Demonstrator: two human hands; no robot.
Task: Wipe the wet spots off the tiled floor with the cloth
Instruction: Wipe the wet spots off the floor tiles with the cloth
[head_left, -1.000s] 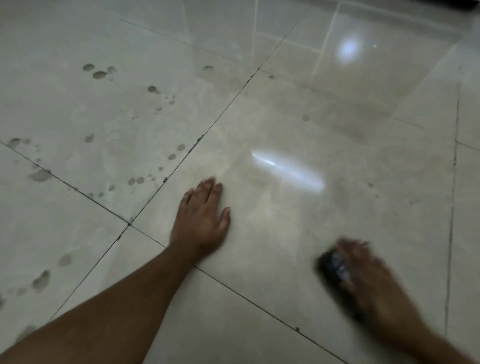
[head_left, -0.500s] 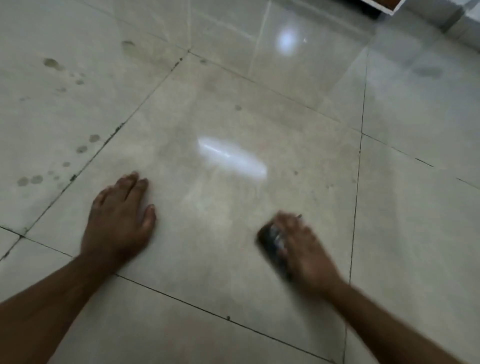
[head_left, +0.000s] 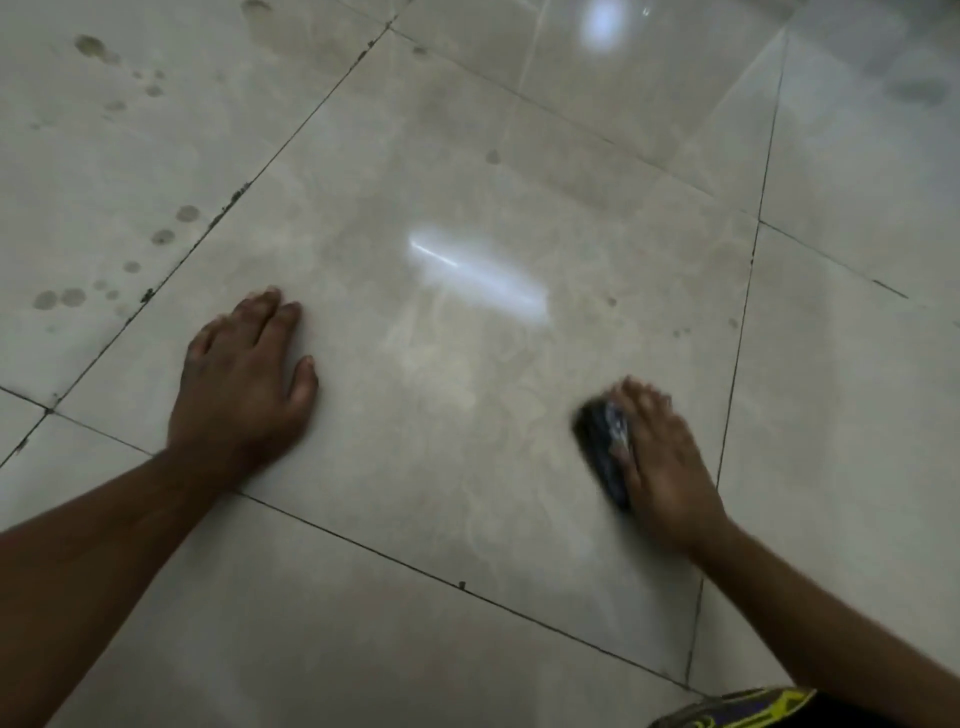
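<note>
grip: small dark bunched cloth is pressed flat to the glossy beige tiled floor under the right hand; fingers blurred.
support: left hand is laid flat, fingers straight.
risk: grey wet spots on the far-left tile are likely missed; smearing is possible.
obstruction: the left hand sits between cloth and spots.
nearby: yellow-patterned dark fabric at the bottom edge.

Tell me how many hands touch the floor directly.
1. The left hand lies flat on the tiled floor. The right hand presses on the dark cloth instead.
</note>
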